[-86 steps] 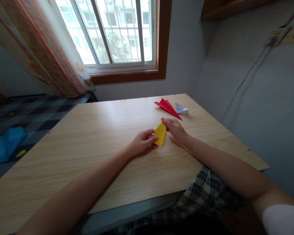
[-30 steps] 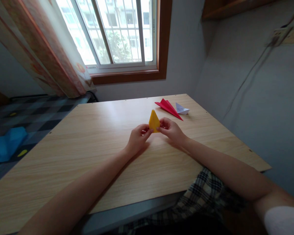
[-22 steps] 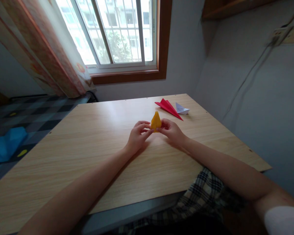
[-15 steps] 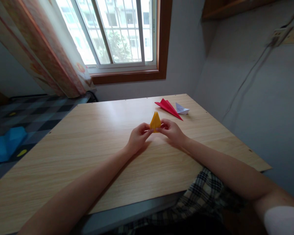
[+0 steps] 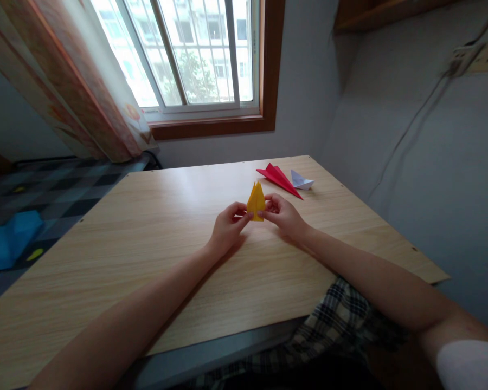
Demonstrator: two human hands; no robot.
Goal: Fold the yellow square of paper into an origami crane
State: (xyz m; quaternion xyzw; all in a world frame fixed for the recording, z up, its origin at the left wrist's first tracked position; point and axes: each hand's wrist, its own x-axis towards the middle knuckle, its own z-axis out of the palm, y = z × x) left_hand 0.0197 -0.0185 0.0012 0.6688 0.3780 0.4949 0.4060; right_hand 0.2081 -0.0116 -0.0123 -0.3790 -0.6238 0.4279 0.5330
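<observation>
A small piece of folded yellow paper [image 5: 256, 201] is held upright just over the table, its pointed tips up and a split running between them. My left hand [image 5: 228, 223] pinches its lower left edge between thumb and fingers. On the other side, my right hand [image 5: 285, 214] grips the lower right edge, thumb in front and fingers curled behind. The back of the paper is out of sight. Beyond my right hand lie a red paper plane [image 5: 280, 180] and a white paper boat [image 5: 302, 180].
The wooden table [image 5: 146, 244] ends in front of my lap. To the left, a blue folded paper [image 5: 12, 238] lies on a checked cloth [image 5: 65, 184]. A window [image 5: 199, 54] and curtain [image 5: 85, 81] are behind the table; a cable [image 5: 410, 127] hangs on the right wall.
The yellow paper is slightly more upright, and its tips stand a little further apart. Both hands still hold it in nearly the same place.
</observation>
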